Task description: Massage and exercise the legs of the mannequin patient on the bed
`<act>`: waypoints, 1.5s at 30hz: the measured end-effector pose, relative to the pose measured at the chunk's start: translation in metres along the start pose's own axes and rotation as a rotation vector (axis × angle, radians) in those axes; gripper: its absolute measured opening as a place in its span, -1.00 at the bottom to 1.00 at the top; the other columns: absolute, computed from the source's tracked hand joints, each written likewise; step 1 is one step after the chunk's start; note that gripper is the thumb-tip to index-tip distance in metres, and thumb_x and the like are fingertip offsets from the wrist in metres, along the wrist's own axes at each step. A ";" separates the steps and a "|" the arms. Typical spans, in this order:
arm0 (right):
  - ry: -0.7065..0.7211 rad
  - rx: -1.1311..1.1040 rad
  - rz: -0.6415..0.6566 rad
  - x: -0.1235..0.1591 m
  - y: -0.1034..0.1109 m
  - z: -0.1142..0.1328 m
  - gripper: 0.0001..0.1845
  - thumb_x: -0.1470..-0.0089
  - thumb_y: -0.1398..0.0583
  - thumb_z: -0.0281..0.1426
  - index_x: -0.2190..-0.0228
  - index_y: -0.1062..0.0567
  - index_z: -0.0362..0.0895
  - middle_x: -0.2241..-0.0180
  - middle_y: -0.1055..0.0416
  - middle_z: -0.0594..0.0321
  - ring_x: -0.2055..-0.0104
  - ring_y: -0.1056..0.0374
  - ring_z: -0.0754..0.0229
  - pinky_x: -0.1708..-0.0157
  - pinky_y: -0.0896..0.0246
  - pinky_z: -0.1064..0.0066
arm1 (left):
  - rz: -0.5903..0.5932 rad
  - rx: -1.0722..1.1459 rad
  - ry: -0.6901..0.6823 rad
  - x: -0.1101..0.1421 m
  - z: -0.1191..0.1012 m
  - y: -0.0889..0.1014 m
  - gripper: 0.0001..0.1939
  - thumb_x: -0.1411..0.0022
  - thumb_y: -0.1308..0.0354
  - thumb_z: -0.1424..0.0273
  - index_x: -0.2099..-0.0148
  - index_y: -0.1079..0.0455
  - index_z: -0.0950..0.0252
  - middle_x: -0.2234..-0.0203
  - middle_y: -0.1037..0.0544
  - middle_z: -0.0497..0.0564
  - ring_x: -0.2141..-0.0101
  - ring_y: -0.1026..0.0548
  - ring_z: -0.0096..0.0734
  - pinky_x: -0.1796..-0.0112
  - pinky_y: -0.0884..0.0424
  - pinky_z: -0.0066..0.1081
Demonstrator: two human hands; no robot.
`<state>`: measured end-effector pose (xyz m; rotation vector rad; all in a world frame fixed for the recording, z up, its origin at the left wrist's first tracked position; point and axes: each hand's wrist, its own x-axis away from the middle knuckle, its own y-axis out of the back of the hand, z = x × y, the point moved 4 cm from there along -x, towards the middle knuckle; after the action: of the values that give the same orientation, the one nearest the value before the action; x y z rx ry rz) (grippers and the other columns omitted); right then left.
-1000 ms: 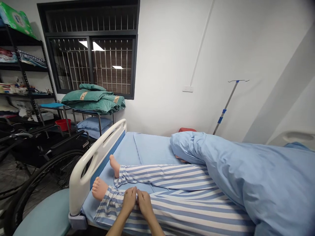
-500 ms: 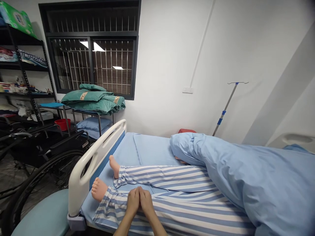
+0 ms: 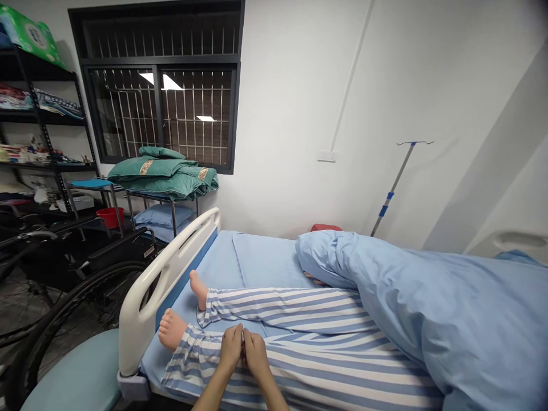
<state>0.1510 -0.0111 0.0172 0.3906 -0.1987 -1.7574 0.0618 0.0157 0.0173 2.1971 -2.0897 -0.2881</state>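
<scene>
Bright, even indoor light, with soft shadows. Reflected ceiling lamps (image 3: 159, 79) form small white glare patches in the window glass (image 3: 194, 97). Wide-angle distortion toward the frame edges bends the shelf (image 3: 43, 114) and bed rail (image 3: 165, 265). Focus sharp throughout; no visible blur.

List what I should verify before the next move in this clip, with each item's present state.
1. Left hand and right hand both on the striped trouser leg: ok.
2. Fingers actually pinching the fabric: cannot tell, they are pressed close together and hide it.
3. Nearer bare foot apart from the white footboard: ok.
4. Lying figure's upper body in view: not ok, the blue quilt covers it.
5. Wheelchair brakes set: cannot tell, they are not clearly visible.
</scene>
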 end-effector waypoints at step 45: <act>-0.119 -0.016 -0.035 -0.007 0.040 -0.003 -0.50 -0.09 0.10 -0.41 0.83 -0.21 -0.13 0.84 -0.08 0.35 0.67 -0.12 0.32 0.59 -0.06 0.53 | 0.119 -0.410 -0.084 0.011 -0.019 -0.032 -0.59 -0.13 0.18 0.17 0.60 -0.29 0.25 0.63 -0.45 0.03 0.52 -0.35 -0.33 0.43 -0.18 -0.42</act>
<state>0.1898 -0.0133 0.0295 0.2799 -0.2642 -1.8176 0.0976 0.0052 0.0287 1.8444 -1.9733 -0.7348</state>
